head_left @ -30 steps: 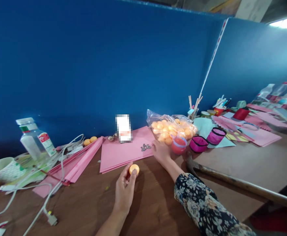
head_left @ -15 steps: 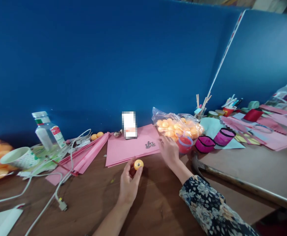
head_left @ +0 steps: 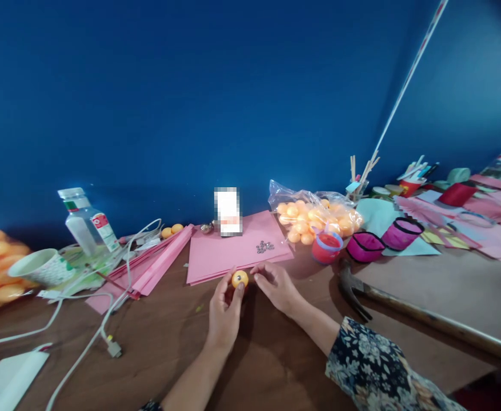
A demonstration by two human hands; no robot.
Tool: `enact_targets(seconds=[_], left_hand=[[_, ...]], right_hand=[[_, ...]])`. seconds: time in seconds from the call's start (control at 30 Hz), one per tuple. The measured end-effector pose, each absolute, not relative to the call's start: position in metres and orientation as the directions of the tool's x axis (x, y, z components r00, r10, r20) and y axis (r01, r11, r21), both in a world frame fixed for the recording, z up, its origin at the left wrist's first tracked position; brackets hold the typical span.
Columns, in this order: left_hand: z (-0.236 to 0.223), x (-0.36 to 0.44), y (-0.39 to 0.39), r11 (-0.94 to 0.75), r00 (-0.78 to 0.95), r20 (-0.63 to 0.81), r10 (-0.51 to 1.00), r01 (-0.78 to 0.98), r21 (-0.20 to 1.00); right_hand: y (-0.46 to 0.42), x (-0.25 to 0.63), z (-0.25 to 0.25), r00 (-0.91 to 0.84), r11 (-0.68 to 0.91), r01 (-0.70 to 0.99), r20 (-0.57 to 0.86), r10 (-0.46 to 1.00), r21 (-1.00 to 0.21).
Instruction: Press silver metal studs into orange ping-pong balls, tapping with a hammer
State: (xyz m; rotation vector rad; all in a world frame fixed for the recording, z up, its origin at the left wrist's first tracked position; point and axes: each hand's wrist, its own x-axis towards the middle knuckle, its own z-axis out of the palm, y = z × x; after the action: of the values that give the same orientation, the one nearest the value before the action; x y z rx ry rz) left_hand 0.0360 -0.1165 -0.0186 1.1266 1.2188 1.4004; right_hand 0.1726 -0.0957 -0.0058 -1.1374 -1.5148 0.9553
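My left hand (head_left: 227, 314) is closed on an orange ping-pong ball (head_left: 240, 279), pinched between thumb and fingers. A small dark, shiny piece shows on the ball's near face. My right hand (head_left: 278, 287) is just right of the ball, thumb and forefinger tips pressed together. Whatever they hold, if anything, is too small to make out. Beyond both hands lie stacked pink paper sheets (head_left: 233, 251), with a scatter of small dark metal pieces (head_left: 265, 247) on top. Behind my right hand rests a clear plastic bag of orange balls (head_left: 308, 220).
A red and lilac cup (head_left: 327, 248), two magenta bands (head_left: 365, 246) and a long-handled hammer (head_left: 387, 297) are on the right. A clear bottle (head_left: 83, 222), white cable (head_left: 100, 331) and paper cup (head_left: 40, 267) stand left. A blurred white screen (head_left: 228, 211) leans at the back.
My right hand has moved from beside the metal pieces and the bag back left, close to the ball. My left hand keeps hold of the ball. The view has turned slightly.
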Motion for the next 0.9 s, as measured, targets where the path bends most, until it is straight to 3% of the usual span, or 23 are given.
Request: enact_targets(seconds=[0.27, 0.6, 0.9], left_hand=[[-0.0191, 0.0344, -0.1167, -0.063, -0.076, 0.062, 0.995, -0.004, 0.998], [-0.0184, 0.0357, -0.1166, -0.064, -0.082, 0.058, 0.995, -0.069, 0.996], [-0.0223, 0.0347, -0.1157, -0.06, -0.067, 0.056, 0.996, -0.059, 0.996]], right_hand=[[-0.0938, 0.1731, -0.0111, -0.058, 0.245, 0.167, 0.239, 0.969, -0.955], [-0.098, 0.1717, -0.0067, -0.071, 0.264, 0.11, 0.258, 0.964, -0.958], [-0.0995, 0.1718, -0.005, -0.033, 0.299, 0.225, 0.299, 0.954, -0.927]])
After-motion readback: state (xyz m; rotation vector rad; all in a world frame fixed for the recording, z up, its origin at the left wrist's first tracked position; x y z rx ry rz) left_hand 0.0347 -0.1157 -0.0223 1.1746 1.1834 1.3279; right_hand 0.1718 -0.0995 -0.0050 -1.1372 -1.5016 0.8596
